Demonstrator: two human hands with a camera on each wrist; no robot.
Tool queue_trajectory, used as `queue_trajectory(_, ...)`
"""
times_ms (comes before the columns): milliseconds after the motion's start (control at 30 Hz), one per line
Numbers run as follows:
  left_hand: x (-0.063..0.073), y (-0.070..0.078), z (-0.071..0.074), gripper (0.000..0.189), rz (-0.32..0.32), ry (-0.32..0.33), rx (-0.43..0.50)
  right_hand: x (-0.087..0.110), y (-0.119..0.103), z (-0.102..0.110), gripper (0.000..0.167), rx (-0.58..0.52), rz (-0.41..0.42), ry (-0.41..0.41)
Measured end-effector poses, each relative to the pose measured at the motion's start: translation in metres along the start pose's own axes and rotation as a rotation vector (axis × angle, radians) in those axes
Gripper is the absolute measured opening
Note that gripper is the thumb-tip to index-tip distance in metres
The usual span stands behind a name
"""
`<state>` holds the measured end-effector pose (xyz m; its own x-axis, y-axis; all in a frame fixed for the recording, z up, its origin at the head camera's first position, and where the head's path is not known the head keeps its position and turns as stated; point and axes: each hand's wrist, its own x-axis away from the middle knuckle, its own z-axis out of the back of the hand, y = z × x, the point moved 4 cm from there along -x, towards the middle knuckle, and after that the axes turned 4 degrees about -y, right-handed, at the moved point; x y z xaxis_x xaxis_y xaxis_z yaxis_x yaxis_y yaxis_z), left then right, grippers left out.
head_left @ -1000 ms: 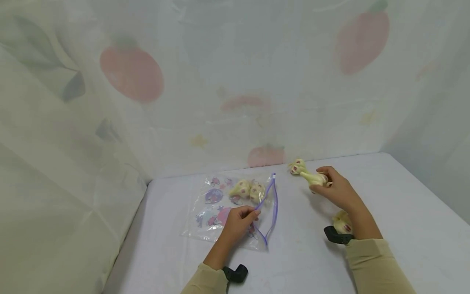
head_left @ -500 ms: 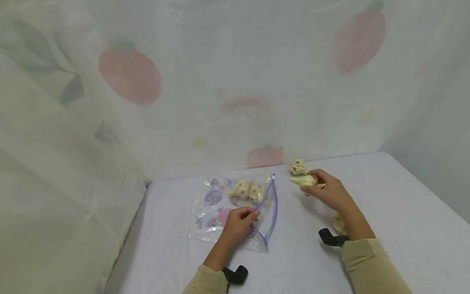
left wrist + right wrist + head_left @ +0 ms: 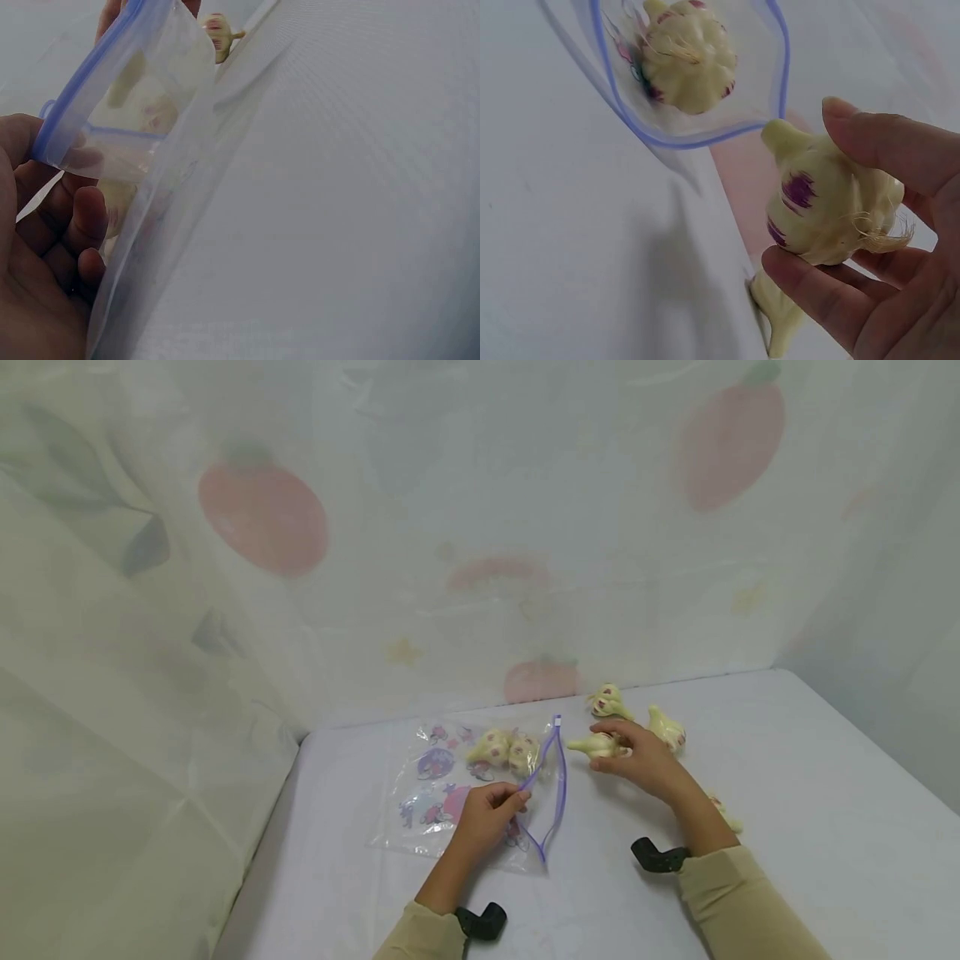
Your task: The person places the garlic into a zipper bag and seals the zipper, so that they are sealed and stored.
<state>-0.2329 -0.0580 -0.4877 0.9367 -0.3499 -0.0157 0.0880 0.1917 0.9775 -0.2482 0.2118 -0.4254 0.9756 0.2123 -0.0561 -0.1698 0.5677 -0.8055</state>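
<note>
My left hand (image 3: 486, 817) pinches the near side of a clear zip bag's purple-edged mouth (image 3: 562, 789). The printed bag lies on the table with its mouth spread apart, facing right. Inside it are garlic bulbs (image 3: 491, 747). In the left wrist view my thumb and fingers grip the zip edge (image 3: 71, 94). My right hand (image 3: 648, 767) holds another garlic bulb (image 3: 817, 199) between thumb and fingers, just right of the mouth. Its stem points toward the opening; purple patches and dry roots show in the right wrist view.
On the right side of the table lie more garlic bulbs: one by the back edge (image 3: 609, 700), one behind my right hand (image 3: 666, 729), and one partly hidden by my right forearm (image 3: 726, 817). A printed curtain (image 3: 450, 527) stands behind the table.
My right hand has moved left with the garlic bulb, bringing it close to the bag's mouth. A bulb behind that hand is now uncovered. The left hand and bag stay put.
</note>
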Motion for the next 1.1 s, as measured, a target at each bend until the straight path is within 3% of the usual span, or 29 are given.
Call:
queue_trajectory(200,0.001,0.001,0.0,0.027,-0.017,-0.001,0.011,-0.002,0.0,-0.008,0.061,-0.001,-0.033,0.018)
queue_trajectory(633,0.001,0.003,0.0,0.024,0.02,-0.008,0.012,-0.005,-0.004,-0.036,0.075,-0.003,-0.052,-0.044)
queue_trajectory(933,0.012,0.035,0.001,0.024,-0.022,-0.036,0.033,-0.006,-0.007,-0.06,0.069,0.012,-0.088,-0.003)
queue_trajectory(1100,0.013,0.036,0.001,0.023,-0.053,-0.037,0.034,-0.008,-0.01,-0.066,0.067,0.087,-0.109,0.002)
